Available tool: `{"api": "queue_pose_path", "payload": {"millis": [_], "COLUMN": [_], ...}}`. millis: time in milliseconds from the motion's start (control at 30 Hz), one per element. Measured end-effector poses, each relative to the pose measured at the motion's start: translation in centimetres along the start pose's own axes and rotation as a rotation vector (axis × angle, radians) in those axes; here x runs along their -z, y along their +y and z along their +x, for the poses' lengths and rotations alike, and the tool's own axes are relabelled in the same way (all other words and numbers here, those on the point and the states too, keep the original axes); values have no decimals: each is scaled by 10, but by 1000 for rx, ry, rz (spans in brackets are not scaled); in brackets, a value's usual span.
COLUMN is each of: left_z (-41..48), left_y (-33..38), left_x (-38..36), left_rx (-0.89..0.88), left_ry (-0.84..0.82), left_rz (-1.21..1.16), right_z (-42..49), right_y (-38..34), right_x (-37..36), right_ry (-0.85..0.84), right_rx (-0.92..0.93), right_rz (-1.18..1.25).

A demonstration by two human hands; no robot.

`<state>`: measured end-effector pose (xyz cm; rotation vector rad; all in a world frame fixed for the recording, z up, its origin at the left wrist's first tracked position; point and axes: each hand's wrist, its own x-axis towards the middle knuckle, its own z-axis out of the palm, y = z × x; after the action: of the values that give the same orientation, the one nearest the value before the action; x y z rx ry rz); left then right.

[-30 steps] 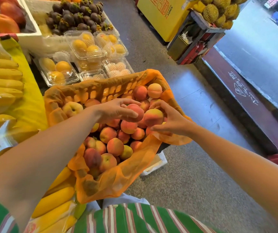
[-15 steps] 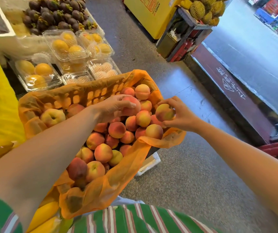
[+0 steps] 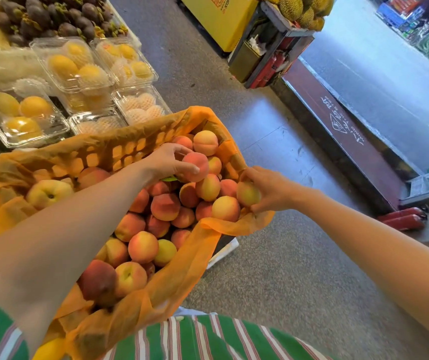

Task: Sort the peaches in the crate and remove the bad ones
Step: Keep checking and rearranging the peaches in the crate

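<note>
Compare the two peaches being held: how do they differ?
Colour: the left hand's peach is mostly pink-red; the right hand's peach is paler, yellow-green with a faint blush. Place: the left hand holds its peach above the pile's far part; the right hand holds its peach at the right rim of the crate. Shared: both look alike in size, and each is gripped by curled fingers.

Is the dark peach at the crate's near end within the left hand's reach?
Probably yes: the dark peach lies uncovered on top, though the left hand is full, gripping a pink peach.
</note>
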<state>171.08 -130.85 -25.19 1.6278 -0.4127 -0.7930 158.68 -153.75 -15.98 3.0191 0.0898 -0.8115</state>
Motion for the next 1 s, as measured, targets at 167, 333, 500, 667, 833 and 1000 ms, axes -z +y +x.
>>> {"api": "queue_pose_path", "payload": {"millis": [167, 333, 500, 667, 833, 1000], "left_z": [13, 17, 17, 9, 0, -8], "left_y": [-2, -1, -7, -15, -14, -29], "left_x": [-3, -10, 6, 13, 15, 19], "left_rx": [-169, -332, -455, -460, -372, -241], "left_ry": [51, 162, 104, 11, 17, -65], "left_rz": [224, 426, 598, 762, 687, 704], "right_z": [3, 4, 10, 30, 49, 62], "right_y": [3, 10, 8, -7, -27, -36], "right_x": [4, 6, 6, 8, 11, -2], "right_ry": [-28, 25, 57, 115, 93, 32], "right_rx": [18, 54, 120, 190, 228, 234], "right_rz": [-62, 28, 98, 201, 269, 164]}}
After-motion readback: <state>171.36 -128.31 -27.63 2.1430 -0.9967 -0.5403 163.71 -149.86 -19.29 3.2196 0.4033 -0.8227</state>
